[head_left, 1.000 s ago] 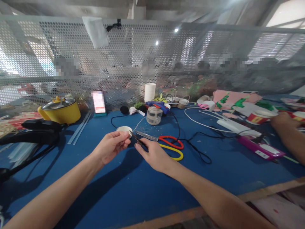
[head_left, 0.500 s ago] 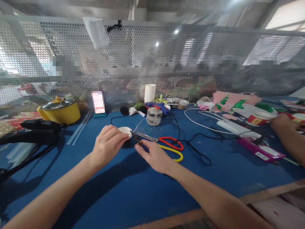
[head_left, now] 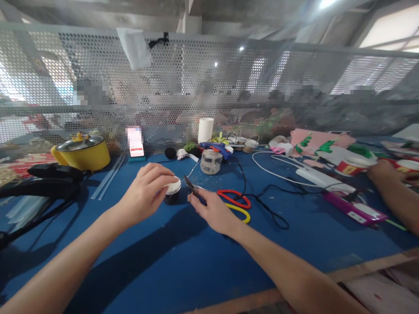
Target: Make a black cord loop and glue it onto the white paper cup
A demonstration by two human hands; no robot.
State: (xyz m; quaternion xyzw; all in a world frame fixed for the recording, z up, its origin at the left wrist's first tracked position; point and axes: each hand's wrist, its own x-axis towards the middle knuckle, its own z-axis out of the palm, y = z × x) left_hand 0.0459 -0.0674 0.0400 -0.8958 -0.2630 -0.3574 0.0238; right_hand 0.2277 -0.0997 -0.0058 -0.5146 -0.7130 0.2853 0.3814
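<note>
On the blue tabletop stands a small dark cup with a white round top (head_left: 173,186). My left hand (head_left: 145,187) is curled at its left side, fingertips over the white top and hiding part of it; what its fingers pinch, if anything, cannot be made out. Gripped in my right hand (head_left: 214,211) is a slim dark pointed tool (head_left: 190,183), tip up and apart from the cup. Whether it is tweezers or small pliers is unclear. Large scissors with red and yellow handles (head_left: 234,199) lie behind my right hand, their blades partly covered.
Behind the cup are a clear plastic jar (head_left: 210,162) and a blue glue gun (head_left: 219,149). A yellow pot (head_left: 83,152) and a phone (head_left: 135,143) stand left. Cables run to a purple power strip (head_left: 355,208). Another person's hand (head_left: 386,172) is at far right.
My left hand has shifted slightly left and up, uncovering more of the cup's white top. The dark tool's tip has moved right, away from the rim.
</note>
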